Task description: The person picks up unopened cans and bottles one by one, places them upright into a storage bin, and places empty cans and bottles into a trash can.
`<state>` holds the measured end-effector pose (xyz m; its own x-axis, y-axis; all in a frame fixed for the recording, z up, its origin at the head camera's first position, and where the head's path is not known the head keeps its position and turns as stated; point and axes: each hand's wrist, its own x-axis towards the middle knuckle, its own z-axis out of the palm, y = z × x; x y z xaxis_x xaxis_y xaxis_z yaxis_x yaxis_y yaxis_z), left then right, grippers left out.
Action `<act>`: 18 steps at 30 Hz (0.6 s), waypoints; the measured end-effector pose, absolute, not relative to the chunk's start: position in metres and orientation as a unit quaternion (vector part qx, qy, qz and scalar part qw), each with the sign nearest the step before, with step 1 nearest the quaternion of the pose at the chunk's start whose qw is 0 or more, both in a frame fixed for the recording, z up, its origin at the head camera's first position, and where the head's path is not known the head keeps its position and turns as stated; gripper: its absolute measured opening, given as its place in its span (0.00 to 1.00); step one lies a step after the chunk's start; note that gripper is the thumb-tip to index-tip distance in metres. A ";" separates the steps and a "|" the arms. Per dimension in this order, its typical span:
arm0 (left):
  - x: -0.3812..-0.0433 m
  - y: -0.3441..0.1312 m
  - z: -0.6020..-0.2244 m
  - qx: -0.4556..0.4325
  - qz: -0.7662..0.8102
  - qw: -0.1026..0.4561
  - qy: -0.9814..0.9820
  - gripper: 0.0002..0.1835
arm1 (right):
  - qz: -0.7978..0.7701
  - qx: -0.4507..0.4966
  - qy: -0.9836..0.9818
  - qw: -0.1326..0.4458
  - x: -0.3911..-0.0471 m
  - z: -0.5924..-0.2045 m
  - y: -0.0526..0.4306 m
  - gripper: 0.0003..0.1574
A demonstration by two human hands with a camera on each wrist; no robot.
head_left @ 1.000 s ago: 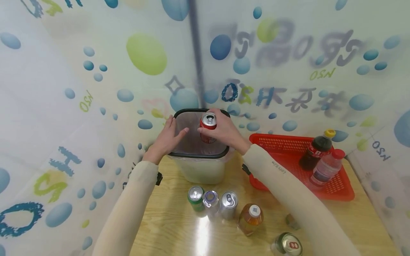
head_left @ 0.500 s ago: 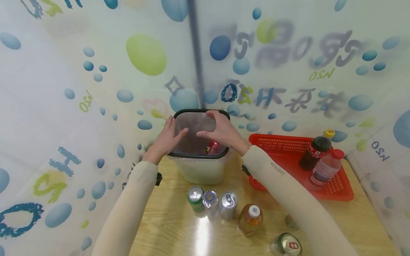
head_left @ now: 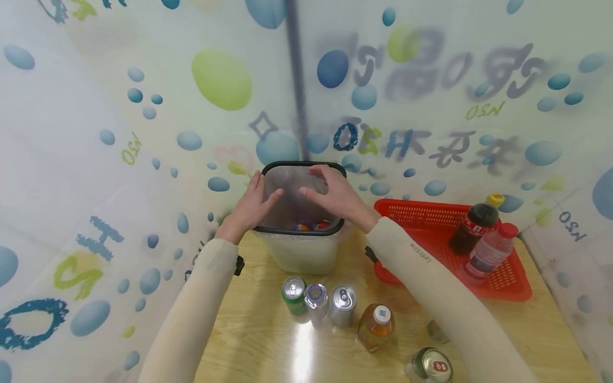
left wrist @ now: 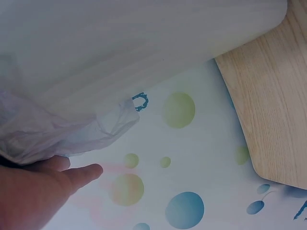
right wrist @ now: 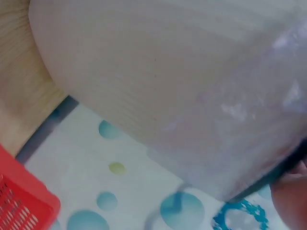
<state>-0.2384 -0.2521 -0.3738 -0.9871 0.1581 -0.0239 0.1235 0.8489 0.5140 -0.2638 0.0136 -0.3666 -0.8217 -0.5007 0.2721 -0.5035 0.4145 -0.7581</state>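
A pale trash bin with a black rim and a clear plastic liner stands against the wall. My left hand rests at the bin's left rim, fingers extended and thumb over the opening. Over the right side of the opening is my right hand, its fingers loosely bent with nothing between thumb and fingers. Down inside the bin, part of a red can shows near the front right. Beside it lies a small orange and blue item, too hidden to identify. Both wrist views mostly show the bin's outer wall.
Before the bin stand a green can, a clear bottle, a silver can and an amber drink bottle. Another can is nearer the front. A red basket at right holds a cola bottle and a red-capped bottle.
My right hand held the red can over the bin one second ago, then let go, and the can dropped inside. The left hand has stayed at the rim.
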 end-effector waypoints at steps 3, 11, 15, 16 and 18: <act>-0.239 -0.252 -0.373 0.074 0.264 0.033 0.961 0.52 | 0.451 0.319 -0.834 0.000 -0.261 -0.359 0.023 0.39; -0.237 -0.252 -0.371 0.080 0.268 0.031 0.960 0.51 | 0.442 0.377 -0.813 0.032 -0.233 -0.336 0.049 0.43; -0.237 -0.252 -0.371 0.083 0.271 0.035 0.958 0.52 | 0.428 0.410 -0.803 0.060 -0.206 -0.329 0.061 0.46; -0.237 -0.252 -0.371 0.082 0.272 0.036 0.958 0.53 | 0.425 0.420 -0.800 0.064 -0.197 -0.328 0.064 0.46; -0.237 -0.251 -0.371 0.081 0.273 0.035 0.958 0.53 | 0.413 0.441 -0.794 0.070 -0.181 -0.327 0.069 0.47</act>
<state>-0.2366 -0.2512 -0.3706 -0.9844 0.1744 -0.0234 0.1358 0.8374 0.5294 -0.1813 0.0693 -0.3265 -0.6018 -0.6414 0.4759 -0.7576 0.2699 -0.5943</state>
